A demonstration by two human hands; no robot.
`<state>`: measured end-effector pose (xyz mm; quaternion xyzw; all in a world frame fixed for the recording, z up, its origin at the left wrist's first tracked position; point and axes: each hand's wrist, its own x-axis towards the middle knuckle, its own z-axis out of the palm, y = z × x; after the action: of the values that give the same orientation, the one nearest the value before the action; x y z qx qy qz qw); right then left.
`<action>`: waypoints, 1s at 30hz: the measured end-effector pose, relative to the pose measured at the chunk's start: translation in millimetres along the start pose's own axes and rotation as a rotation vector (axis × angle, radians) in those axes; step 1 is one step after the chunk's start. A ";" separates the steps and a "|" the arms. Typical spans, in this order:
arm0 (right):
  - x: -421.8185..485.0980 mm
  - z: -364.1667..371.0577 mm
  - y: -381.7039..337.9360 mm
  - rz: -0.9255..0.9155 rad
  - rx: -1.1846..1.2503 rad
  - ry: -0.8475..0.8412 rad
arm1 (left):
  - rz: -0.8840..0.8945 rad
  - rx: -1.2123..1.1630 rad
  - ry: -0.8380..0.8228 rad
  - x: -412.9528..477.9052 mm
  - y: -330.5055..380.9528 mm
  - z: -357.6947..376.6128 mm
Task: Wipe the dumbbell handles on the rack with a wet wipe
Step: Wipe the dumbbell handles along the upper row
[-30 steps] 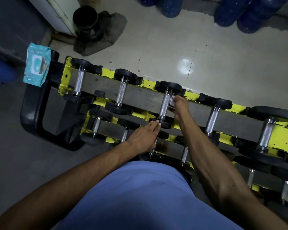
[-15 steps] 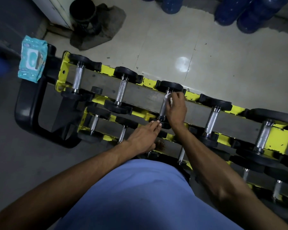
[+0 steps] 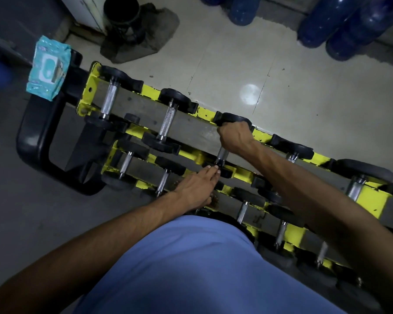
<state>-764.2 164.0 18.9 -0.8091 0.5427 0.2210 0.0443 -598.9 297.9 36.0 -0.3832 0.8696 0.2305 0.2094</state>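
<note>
While the right hand (image 3: pixel 235 137) curls its fingers round the far end of a handle (image 3: pixel 221 156), the left hand (image 3: pixel 195 189) lies flat with straight fingers. Its tips touch the near weight of that same dumbbell (image 3: pixel 227 117), third from the left end of the rack (image 3: pixel 204 113) on the top shelf. The wipe is hidden; I judge it sits under the right palm. The job looks partway through. Whether the neighbour dumbbell (image 3: pixel 166 121) towards the rack's left end is done cannot be told, and those towards the right end, plus the lower shelves, seem left to do. The pack of wipes (image 3: pixel 48 66) sits just off the rack's left end.
</note>
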 end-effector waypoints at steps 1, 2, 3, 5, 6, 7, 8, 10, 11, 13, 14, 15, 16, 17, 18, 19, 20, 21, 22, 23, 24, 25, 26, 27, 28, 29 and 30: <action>-0.2 0.3 1.9 0.021 0.002 0.005 | -0.003 0.012 -0.001 0.4 1.2 1.4; -3.0 2.8 -0.6 0.016 0.002 -0.004 | -0.006 0.018 0.001 0.6 2.9 2.0; -6.2 7.2 -7.2 -0.027 -0.004 -0.031 | -0.009 0.020 0.005 0.5 4.8 1.3; -11.8 16.0 -23.9 -0.164 -0.007 -0.131 | -0.004 0.013 0.025 -0.1 8.5 -2.4; -12.5 18.1 -29.1 -0.206 0.004 -0.182 | -0.003 0.008 0.035 -0.1 9.8 -3.9; -11.5 17.2 -31.7 -0.211 0.014 -0.213 | -0.005 0.003 0.041 0.1 10.6 -4.9; -10.2 14.7 -32.0 -0.194 0.025 -0.226 | -0.009 -0.003 0.042 0.6 11.2 -4.3; -8.9 13.7 -32.8 -0.167 0.056 -0.221 | -0.018 -0.012 0.038 1.0 11.8 -2.8; -10.3 15.9 -34.2 -0.170 0.081 -0.213 | -0.022 -0.010 0.037 0.8 11.4 -2.1; -16.5 21.0 -33.6 -0.187 0.201 -0.200 | -0.028 -0.013 0.039 0.5 9.6 -1.0; -21.2 23.3 -29.7 -0.197 0.261 -0.176 | -0.028 -0.017 0.041 0.4 8.7 -0.5; -26.3 25.7 -24.2 -0.207 0.310 -0.135 | -0.028 -0.018 0.041 -0.1 8.5 0.0; -31.2 29.0 -17.9 -0.222 0.345 -0.081 | -0.029 -0.013 0.037 -0.4 8.4 0.5; -36.6 32.8 -13.1 -0.236 0.371 -0.020 | -0.030 -0.002 0.032 -0.8 8.6 0.9; -42.6 37.7 -10.4 -0.243 0.397 0.039 | -0.033 0.012 0.026 -1.0 8.8 1.4; -48.7 42.8 -10.2 -0.237 0.433 0.093 | -0.035 0.021 0.020 -1.2 8.7 1.6; -55.5 49.5 -12.2 -0.210 0.479 0.133 | -0.036 0.025 0.016 -1.0 8.8 2.1; -62.6 55.9 -15.6 -0.163 0.541 0.167 | -0.036 0.027 0.012 -0.6 8.9 2.9; -69.4 61.8 -19.6 -0.088 0.612 0.203 | -0.037 0.029 0.007 -0.3 9.1 3.2; -74.9 67.9 -23.5 0.005 0.692 0.245 | -0.040 0.033 0.002 -0.2 9.7 3.2; -79.8 71.6 -27.4 0.111 0.777 0.271 | -0.044 0.037 -0.001 0.2 9.8 3.3; -83.0 74.8 -30.8 0.219 0.871 0.281 | -0.047 0.042 -0.002 0.3 10.2 3.4; -85.0 76.9 -33.1 0.323 0.954 0.265 | -0.049 0.048 0.000 0.4 10.5 3.4; -84.6 80.8 -34.1 0.409 1.007 0.232 | -0.050 0.055 0.003 0.4 10.9 3.4; -83.1 82.7 -34.3 0.476 1.031 0.181 | -0.049 0.059 0.003 0.3 11.5 3.4; -80.1 85.6 -34.2 0.527 1.067 0.127 | -0.048 0.061 -0.003 0.3 12.2 3.5; -76.0 85.4 -33.5 0.570 1.133 0.076 | -0.048 0.065 -0.007 0.2 12.6 3.8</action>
<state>-784.4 269.5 -32.6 -0.4912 0.7706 -0.1262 0.3860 -608.0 307.5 35.8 -0.3962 0.8664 0.1984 0.2301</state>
